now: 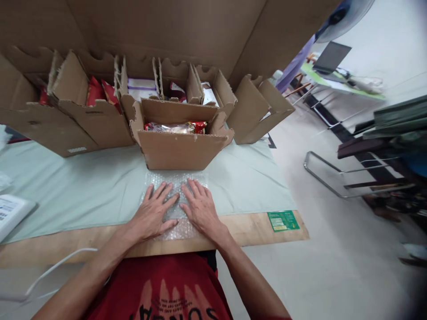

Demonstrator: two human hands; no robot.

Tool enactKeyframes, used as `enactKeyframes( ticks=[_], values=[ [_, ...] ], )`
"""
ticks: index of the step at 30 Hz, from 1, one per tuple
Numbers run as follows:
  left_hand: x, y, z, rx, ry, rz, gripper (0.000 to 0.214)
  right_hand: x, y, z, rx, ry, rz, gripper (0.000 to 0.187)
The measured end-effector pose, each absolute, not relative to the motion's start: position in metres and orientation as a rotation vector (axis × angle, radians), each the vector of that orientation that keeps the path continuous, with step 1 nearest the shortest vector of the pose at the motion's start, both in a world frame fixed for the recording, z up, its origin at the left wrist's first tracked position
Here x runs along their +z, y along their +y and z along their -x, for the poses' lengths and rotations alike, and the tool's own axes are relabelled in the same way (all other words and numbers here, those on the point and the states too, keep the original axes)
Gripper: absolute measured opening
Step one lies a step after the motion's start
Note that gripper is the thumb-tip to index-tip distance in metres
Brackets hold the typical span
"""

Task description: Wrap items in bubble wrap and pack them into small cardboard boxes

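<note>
A sheet of clear bubble wrap [182,229] lies flat at the front edge of the table, partly over the bare wood. My left hand [155,211] rests on its left half, palm down with the fingers spread. On the right half lies my right hand [200,206], also flat with fingers apart. Just beyond the fingertips stands a small open cardboard box [182,151]. Inside that box are clear and red shiny packets [176,128]. Whether anything lies beneath the palms is hidden.
Behind stand several open cardboard bins [80,129] holding red packets [96,92] and boxes, against a tall cardboard panel [160,31]. A white device with a label [13,215] sits at left, a white cable [63,260] below it. A green sticker [283,221] marks the wooden edge.
</note>
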State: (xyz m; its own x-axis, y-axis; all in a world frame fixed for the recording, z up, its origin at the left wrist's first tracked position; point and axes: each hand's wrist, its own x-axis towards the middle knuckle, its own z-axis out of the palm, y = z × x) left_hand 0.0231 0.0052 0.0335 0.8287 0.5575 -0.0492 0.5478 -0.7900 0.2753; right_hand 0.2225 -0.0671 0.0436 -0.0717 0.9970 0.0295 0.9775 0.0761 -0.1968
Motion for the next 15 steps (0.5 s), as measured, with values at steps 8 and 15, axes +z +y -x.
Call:
enactKeyframes(
  ticks=[8, 15],
  values=[
    [0.034, -0.002, -0.028, 0.019, 0.895, -2.721, 0.068, 0.038, -0.091, -0.262, 0.017, -1.844, 2.354, 0.047],
    [0.042, -0.008, -0.038, -0.111, 0.916, -2.701, 0.065, 0.031, -0.066, -0.243, 0.135, -2.074, 2.028, 0.046]
  ],
)
